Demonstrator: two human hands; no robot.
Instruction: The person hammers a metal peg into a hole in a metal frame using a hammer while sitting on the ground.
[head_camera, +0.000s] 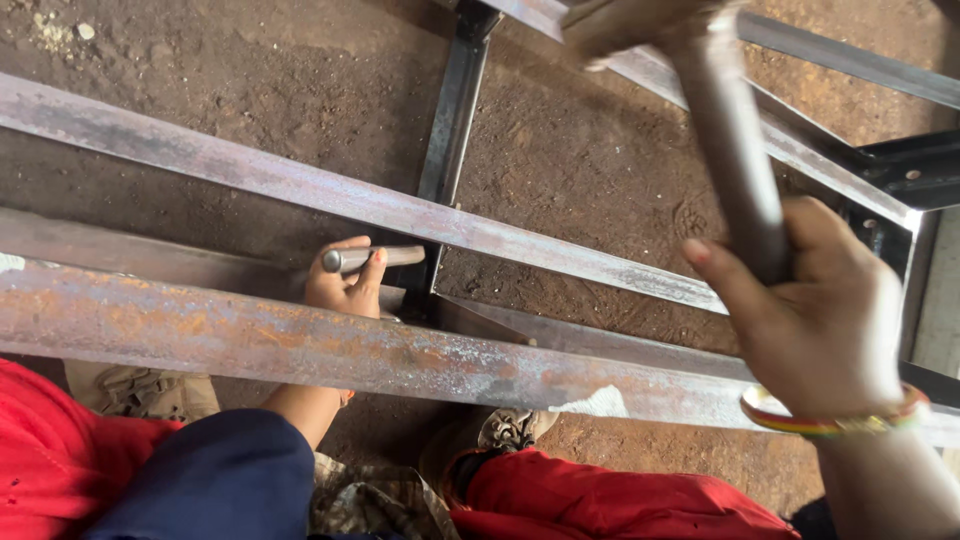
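Left hand (345, 285) on chisel (372, 258) — hammer (725, 130) raised

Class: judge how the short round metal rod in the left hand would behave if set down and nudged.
The rod looks like solid steel, so probably stiff and heavy for its size. Its round section suggests it would roll. Its smooth grey surface may be slippery in the left hand.

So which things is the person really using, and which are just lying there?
In use:
- hammer, raised in the right hand
- short metal punch, held in the left hand against the upright black post
- rusty steel bars of the frame

Just there:
- dirt floor
- small stones in the top left corner
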